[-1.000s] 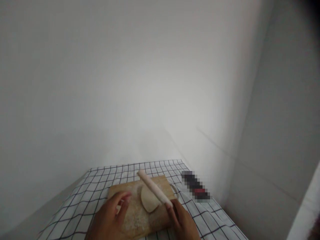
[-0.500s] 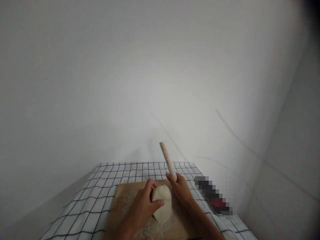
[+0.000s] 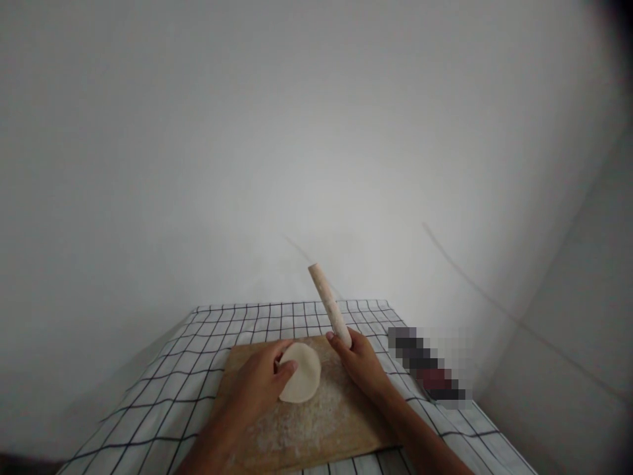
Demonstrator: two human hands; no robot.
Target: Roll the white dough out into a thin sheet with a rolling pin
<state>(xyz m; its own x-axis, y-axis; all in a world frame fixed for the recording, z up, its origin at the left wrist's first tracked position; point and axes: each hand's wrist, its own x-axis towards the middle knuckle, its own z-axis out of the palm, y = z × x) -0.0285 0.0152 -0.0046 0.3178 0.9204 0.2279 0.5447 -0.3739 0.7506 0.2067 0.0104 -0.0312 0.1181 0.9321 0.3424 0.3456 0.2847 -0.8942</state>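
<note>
My left hand (image 3: pixel 271 371) grips the left edge of a round, flat dough wrapper (image 3: pixel 302 376), thumb on its near face and fingers behind it. The wrapper is pale and smooth, over the floured wooden board (image 3: pixel 341 419); whether it touches the board I cannot tell. In my right hand (image 3: pixel 360 361) is a wooden rolling pin (image 3: pixel 327 300), held at its lower end and tilted up, its far end pointing away and to the left. The pin is dusted with flour.
Under the board lies a white tablecloth with dark grid lines (image 3: pixel 182 369). A pixelated dark and red object (image 3: pixel 428 366) rests at the table's right edge. A pale wall (image 3: pixel 297 165) rises behind the table, with another wall at the right.
The dough has moved left with my left hand and now appears rounder and flatter. My right hand still holds the rolling pin raised. The view has tipped slightly downward, showing the board's near edge.
</note>
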